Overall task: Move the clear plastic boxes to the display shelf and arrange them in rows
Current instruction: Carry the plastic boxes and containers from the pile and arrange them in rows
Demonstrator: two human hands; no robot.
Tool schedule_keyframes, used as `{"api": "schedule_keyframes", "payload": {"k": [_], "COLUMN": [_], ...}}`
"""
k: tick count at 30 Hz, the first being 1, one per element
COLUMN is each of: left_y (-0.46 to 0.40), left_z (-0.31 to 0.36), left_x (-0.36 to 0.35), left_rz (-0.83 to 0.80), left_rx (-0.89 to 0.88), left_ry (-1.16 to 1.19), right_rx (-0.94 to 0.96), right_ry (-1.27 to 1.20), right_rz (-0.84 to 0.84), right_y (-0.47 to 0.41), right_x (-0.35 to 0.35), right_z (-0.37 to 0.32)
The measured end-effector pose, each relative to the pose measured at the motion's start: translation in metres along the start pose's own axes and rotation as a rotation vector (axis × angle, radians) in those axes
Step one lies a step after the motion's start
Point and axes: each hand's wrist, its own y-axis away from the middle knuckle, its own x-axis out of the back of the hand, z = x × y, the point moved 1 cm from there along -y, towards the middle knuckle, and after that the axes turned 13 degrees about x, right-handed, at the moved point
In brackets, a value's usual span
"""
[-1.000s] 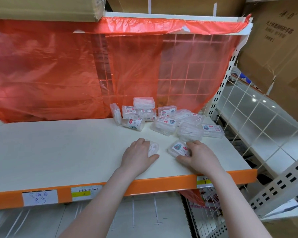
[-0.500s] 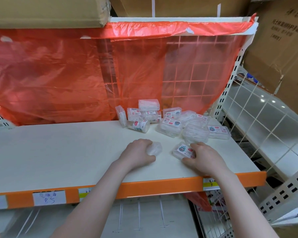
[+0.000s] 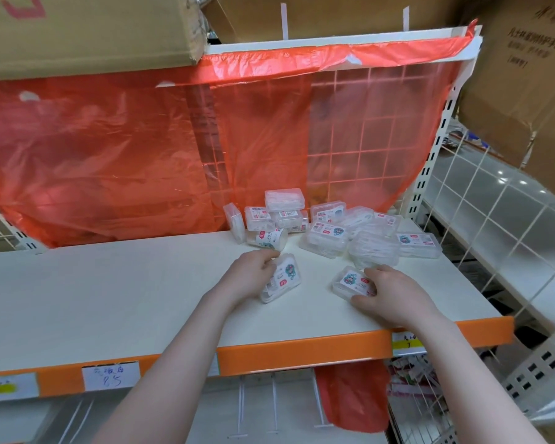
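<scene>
Several clear plastic boxes with white labels lie in a loose heap (image 3: 330, 230) at the back right of the white display shelf (image 3: 109, 290). My left hand (image 3: 252, 275) grips one clear box (image 3: 284, 280), tilted up on its edge with the label showing. My right hand (image 3: 388, 293) holds a second clear box (image 3: 353, 282) that lies flat on the shelf, fingers curled round its near side. Both held boxes sit in front of the heap, apart from each other.
Red plastic sheeting (image 3: 141, 155) hangs over the wire grid behind the shelf. The shelf has an orange front strip (image 3: 302, 350) with price tags. Cardboard cartons (image 3: 87, 30) rest overhead and at the right. A wire side rack (image 3: 494, 238) stands to the right.
My left hand has turned its box up from under the palm, so the label now shows. The right hand keeps hold of its box in nearly the same spot.
</scene>
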Motion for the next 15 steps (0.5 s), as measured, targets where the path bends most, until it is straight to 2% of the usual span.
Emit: {"api": "schedule_keyframes", "payload": {"k": [4, 15], "left_y": [-0.005, -0.003], "left_z": [0.000, 0.005], "left_x": [-0.006, -0.025], "left_rz": [0.013, 0.034], "left_rx": [0.018, 0.037], "left_ry": [-0.147, -0.234], "right_rx": [0.004, 0.005], "right_ry": [-0.009, -0.046], "right_rz": [0.004, -0.003], "right_y": [0.001, -0.001], "right_x": [0.000, 0.001], "right_z": [0.001, 0.002]}}
